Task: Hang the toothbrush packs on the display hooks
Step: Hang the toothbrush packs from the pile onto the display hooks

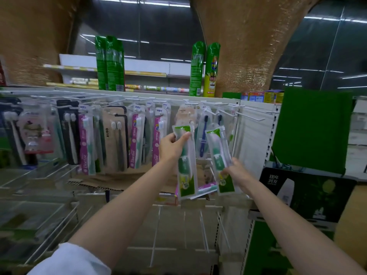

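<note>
**Two green packs held up at the hook rail**

Head view. Left hand (172, 146) pinches the top of a long clear-plastic pack (186, 163) — thumb across the front near its green header, fingers curled behind. The pack is flat and glossy, with green and white print and a yellow-green patch low down; it hangs straight from the grip, in front of the already hung stock and just below the hooks. Right hand (236, 171) grips the lower part of a second pack (219, 155) of the same kind, fingers wrapped round its edge; this one tilts, top leaning left, its header near a hanging blue brush pack (203, 135). The two packs are near each other, not touching as far as can be told.

Around: white wire hooks (252, 115) stick out from a white slotted back panel (256, 135); the rightmost ones are bare. To the left, a crowded row of hung packs — pink-sided "Doctor" packs (135, 141), a tan card pack (114, 135) with dark brushes, black card packs (68, 132). Flattened brown cardboard (119, 179) lies on the shelf below. Wire baskets (39, 215) lower left, contents blurred. On top of the unit stand tall green spray cans (198, 68) and green boxes (109, 62). A dark printed box (309, 195) sits lower right beside a plain green board (311, 130). A white sleeve (69, 261) shows on the left arm.
</note>
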Demonstrator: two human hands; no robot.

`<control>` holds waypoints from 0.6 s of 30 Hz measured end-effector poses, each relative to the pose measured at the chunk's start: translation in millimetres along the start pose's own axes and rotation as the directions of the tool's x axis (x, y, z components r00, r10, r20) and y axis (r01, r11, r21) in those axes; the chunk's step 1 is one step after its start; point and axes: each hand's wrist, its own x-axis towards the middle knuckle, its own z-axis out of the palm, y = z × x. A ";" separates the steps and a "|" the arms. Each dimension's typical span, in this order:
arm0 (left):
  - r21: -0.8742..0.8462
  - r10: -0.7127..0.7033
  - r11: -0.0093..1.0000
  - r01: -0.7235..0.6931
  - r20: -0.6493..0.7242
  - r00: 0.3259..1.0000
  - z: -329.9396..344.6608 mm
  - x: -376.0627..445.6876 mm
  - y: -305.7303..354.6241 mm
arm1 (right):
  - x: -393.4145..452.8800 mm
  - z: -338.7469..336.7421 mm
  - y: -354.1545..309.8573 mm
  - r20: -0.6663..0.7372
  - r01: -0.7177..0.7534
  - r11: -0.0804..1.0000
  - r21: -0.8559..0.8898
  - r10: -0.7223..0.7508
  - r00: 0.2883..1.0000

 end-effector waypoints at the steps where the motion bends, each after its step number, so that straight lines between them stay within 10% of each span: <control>1: 0.010 0.009 1.000 -0.009 0.002 1.000 0.1 2.7 3.4 | -0.2 1.1 -0.2 0.008 0.014 1.000 0.003 -0.014 1.000; 18: 0.137 -0.073 0.988 0.068 0.033 0.997 16.5 39.9 21.8 | 0.9 0.6 -4.8 -0.068 0.210 0.972 0.103 -0.204 0.977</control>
